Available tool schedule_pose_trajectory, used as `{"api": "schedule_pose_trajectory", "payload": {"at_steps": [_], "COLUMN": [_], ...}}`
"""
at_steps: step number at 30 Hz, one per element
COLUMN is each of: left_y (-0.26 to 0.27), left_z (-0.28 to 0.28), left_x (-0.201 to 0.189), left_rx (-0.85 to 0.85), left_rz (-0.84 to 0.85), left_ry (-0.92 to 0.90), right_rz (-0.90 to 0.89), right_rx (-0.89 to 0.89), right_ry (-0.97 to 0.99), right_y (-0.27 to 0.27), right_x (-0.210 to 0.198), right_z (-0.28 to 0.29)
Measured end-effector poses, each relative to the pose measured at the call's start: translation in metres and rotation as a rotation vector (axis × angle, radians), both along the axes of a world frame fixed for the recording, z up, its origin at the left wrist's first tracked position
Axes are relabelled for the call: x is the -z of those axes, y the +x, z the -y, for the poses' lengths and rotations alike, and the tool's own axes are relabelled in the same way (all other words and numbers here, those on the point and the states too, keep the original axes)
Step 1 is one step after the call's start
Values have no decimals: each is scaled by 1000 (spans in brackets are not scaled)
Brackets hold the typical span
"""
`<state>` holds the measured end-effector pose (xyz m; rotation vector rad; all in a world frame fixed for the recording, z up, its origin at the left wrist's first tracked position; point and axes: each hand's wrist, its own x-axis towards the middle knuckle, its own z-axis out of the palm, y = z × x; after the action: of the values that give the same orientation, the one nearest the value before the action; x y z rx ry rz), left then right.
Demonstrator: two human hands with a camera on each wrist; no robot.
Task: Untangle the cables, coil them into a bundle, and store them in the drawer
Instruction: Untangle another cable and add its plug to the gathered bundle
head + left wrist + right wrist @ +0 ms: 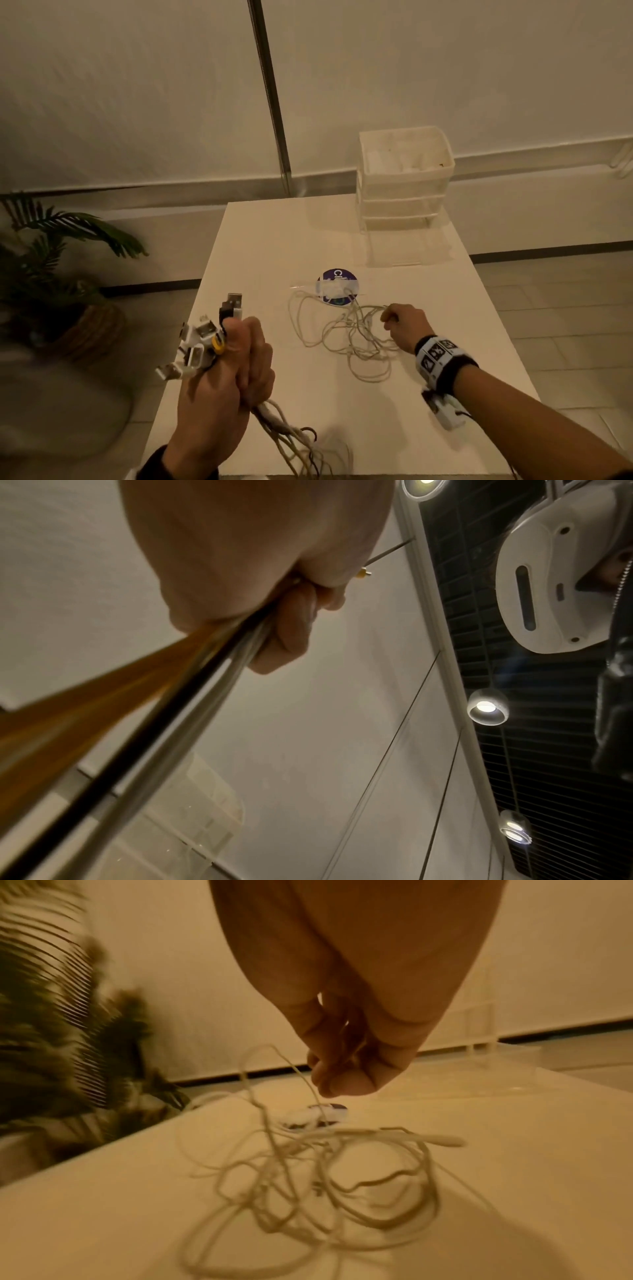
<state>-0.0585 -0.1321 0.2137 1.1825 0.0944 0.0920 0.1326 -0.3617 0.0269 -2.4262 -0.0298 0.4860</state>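
At far left, plant (51, 260): dark fronds in a woven pot on the floor, beside the table's left edge
Table (260, 246): white top, everything else rests on or over it
Left hand (222, 380): raised over the near-left corner, fingers curled tight in a fist round a bunch of cables
Bunch (205, 339): white and black USB plugs fan out above the fist, one with a yellow ring; white, black and yellowish cords trail down from under the fist past the near edge. In the left wrist view the cords (143, 723) run taut out of the closed fingers
Sticker (337, 286): round, dark purple, with white tape across it, at mid table
Tangle (342, 337): thin pale cream cables, looped and crossed in a loose heap just in front of the sticker, lying flat on the table
Right hand (406, 325): at the heap's right edge, thumb and fingertips (346, 1083) pressed together, pinching one thin strand lifted off the heap
Drawers (404, 185): white plastic unit at the far right of the table, well apart from the cables, its lowest clear drawer pulled out
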Motion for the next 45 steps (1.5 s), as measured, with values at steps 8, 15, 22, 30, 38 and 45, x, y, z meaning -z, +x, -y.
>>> {"api": "schedule_pose_trajectory", "payload": {"at_steps": [8,15,22,30,38,45], "left_y": [22,32,39,67,69,50], "left_z": [12,14,6,17,31,20], "left_x": [7,7,11,-9,-21,-19], "left_rx": [-69,-143,-106,9,142,134], "left_rz": [51,-22,-38,-17,74,61], "left_ry": [83,53,-10,-24,-57,-86], "right_rz": [-84,-29,55,-112,335,533], "right_rx": [-145,-181,33,295,-93,-110], "right_ry": [-312,-286,138,1163,973,828], "right_y": [30,21,33,-7,-118,-138], "right_x": [45,67,-16,-162,-221,-202], "right_z": [-25,-23,19,9,-64,-91]}}
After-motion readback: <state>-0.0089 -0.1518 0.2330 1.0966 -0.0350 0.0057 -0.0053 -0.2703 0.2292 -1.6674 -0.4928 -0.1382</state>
